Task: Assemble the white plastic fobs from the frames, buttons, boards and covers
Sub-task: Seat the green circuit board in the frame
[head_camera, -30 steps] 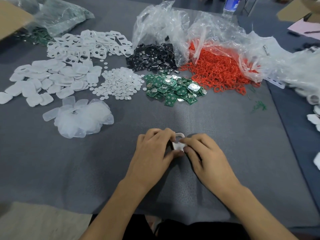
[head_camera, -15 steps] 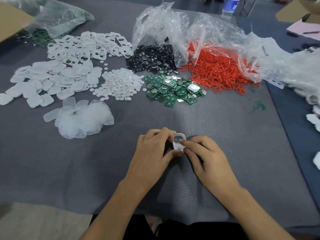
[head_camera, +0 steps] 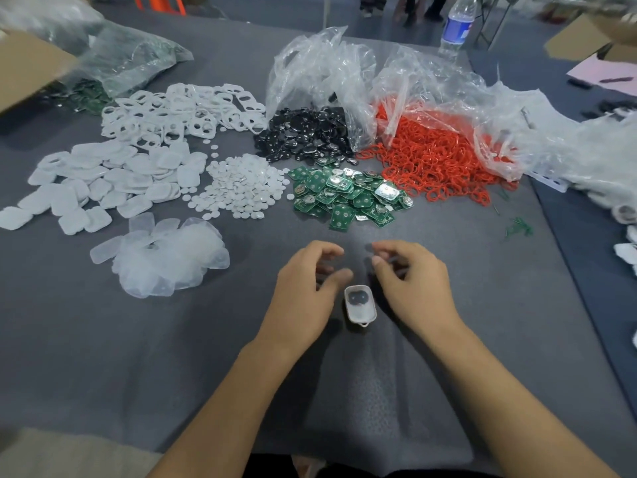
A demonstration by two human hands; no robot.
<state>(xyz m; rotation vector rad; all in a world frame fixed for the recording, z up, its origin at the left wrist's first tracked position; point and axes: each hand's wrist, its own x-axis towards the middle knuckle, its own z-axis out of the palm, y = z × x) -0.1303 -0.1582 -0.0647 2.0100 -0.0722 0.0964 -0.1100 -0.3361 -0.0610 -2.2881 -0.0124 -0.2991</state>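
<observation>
A white fob (head_camera: 359, 304) with a dark oval window lies flat on the grey cloth between my hands. My left hand (head_camera: 306, 298) hovers just left of it, fingers loosely curled and holding nothing. My right hand (head_camera: 412, 286) hovers just right of it, also loosely curled and empty. Farther back lie piles of white frames (head_camera: 179, 110), white covers (head_camera: 103, 181), small white round buttons (head_camera: 241, 186), green boards (head_camera: 348, 198) and translucent covers (head_camera: 169, 258).
Black discs (head_camera: 306, 134) and red rings (head_camera: 437, 160) spill from clear plastic bags at the back. A water bottle (head_camera: 456, 27) stands behind them. A cardboard box (head_camera: 27, 69) sits far left, more white parts at the right edge (head_camera: 625, 250).
Both hands were pressed together on the fob; now they have let go and drawn apart, and the fob lies alone on the cloth, nearer to me.
</observation>
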